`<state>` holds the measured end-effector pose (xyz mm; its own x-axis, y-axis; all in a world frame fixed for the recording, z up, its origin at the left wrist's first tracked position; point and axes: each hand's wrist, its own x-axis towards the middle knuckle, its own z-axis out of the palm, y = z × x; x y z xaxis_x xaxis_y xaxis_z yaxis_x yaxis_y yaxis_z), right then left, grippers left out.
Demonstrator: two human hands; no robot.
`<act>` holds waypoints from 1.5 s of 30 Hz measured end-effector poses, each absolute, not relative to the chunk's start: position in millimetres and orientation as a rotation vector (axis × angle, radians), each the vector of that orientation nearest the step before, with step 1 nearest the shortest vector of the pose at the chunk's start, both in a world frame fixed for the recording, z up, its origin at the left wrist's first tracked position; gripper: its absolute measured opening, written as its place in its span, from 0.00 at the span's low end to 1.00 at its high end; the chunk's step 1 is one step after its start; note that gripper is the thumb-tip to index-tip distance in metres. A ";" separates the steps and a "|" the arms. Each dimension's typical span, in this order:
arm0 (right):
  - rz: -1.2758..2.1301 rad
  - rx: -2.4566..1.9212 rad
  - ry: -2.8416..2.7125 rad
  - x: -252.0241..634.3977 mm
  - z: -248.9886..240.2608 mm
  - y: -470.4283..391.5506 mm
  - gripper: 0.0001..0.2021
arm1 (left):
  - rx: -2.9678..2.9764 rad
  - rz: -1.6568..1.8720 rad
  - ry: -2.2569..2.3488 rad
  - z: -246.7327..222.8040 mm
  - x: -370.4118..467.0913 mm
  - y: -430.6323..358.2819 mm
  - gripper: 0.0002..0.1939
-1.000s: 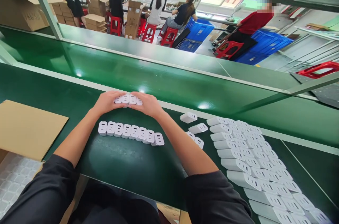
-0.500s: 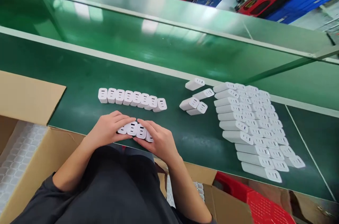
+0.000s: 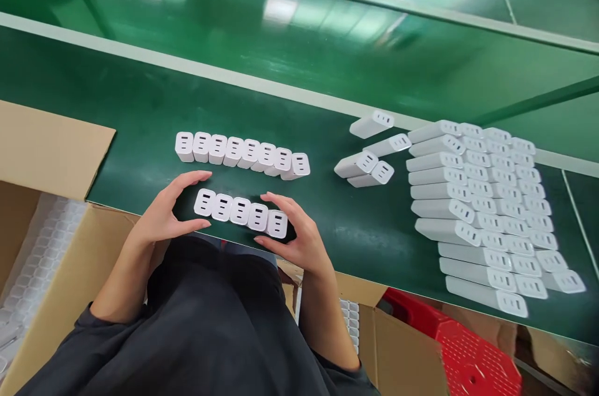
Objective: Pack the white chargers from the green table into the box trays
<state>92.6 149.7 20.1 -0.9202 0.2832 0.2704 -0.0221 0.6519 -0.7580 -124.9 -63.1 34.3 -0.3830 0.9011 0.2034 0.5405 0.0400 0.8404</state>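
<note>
Several white chargers [image 3: 239, 211] stand side by side in a short row near the front edge of the green table [image 3: 327, 221], their port faces up. My left hand [image 3: 171, 212] is at the row's left end, thumb and fingers apart, with a gap between it and the chargers. At the right end, my right hand [image 3: 294, 231] curves around the last charger with its fingers spread; whether it touches is unclear. Behind them runs a longer row of white chargers [image 3: 242, 153].
Several loose chargers [image 3: 369, 162] lie right of centre. A large block of chargers [image 3: 486, 209] covers the right side. Cardboard flap [image 3: 47, 149] overlaps the table's left. Below the front edge are an open carton [image 3: 88, 271] and a red stool [image 3: 477, 346].
Both hands have opened and moved apart from the front row, uncovering its chargers. The view has shifted, so the table's contents appear higher and the block farther right.
</note>
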 end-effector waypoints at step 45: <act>0.757 -0.266 -2.462 89.6 18.7 144.8 0.34 | 1.457 1.131 2.015 38.1 -118.6 -58.2 0.31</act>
